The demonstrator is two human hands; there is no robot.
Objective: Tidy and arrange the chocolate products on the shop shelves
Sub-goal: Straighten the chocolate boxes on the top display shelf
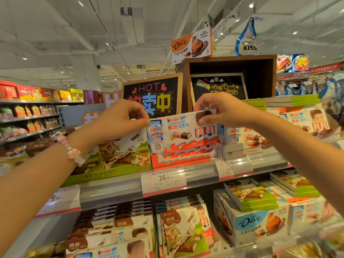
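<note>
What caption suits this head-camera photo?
Both hands, left hand and right hand, pinch a Kinder Chocolate box on a shop shelf.

Both forearms are bare, without sleeves; the left wrist wears a pink-and-white chunky beaded bracelet (71,151).

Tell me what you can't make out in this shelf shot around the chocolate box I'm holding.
- Head view: top corners of the Kinder box, hidden by the left hand and right hand.
- How many boxes stand behind it: hidden by the front one.
- Small print on the price tag: too small and blurred.
- Chalkboard sign in the wooden crate: its lower text is covered by the right hand.
</note>
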